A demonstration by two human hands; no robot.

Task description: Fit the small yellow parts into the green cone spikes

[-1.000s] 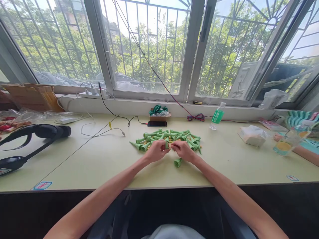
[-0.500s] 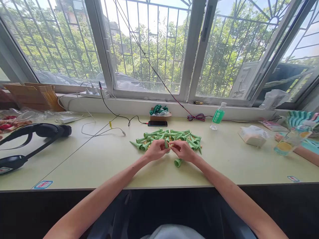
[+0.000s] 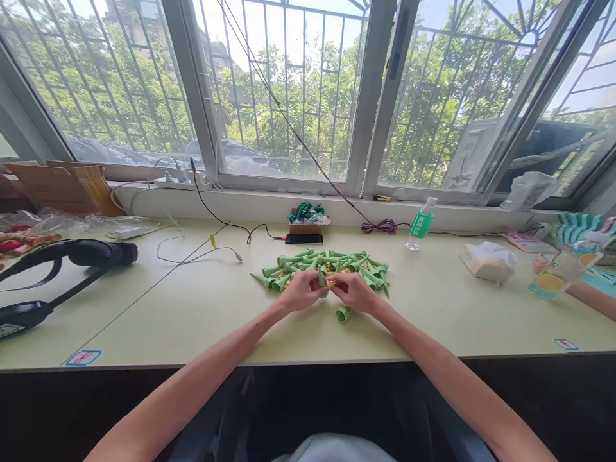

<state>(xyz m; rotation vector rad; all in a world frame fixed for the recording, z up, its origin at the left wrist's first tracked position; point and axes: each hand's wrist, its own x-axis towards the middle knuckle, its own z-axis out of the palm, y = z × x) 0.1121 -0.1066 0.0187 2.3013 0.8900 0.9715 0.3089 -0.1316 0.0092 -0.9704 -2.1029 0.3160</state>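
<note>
My left hand [image 3: 303,290] is closed around a green cone-shaped piece [image 3: 321,278], whose narrow end points up between the fingers. Close beside it, my right hand [image 3: 353,290] pinches a small yellowish piece [image 3: 330,284] against the green one; its exact kind is too small to make out. Behind both hands spreads a pile of similar green cones [image 3: 298,258], with small yellow-orange bits scattered among them. One more green cone [image 3: 343,314] lies on the table just below my right hand, its round open end facing me.
Behind the pile lie a black phone [image 3: 304,239] and a small box [image 3: 308,228] with green wrapping. A bottle [image 3: 420,224], tissue pack [image 3: 489,263] and clear cup [image 3: 548,283] stand to the right. A black headset [image 3: 91,252] and cables [image 3: 206,253] lie to the left.
Both hands stay almost in place. More of the small yellowish piece shows between the fingertips of my right hand now.
</note>
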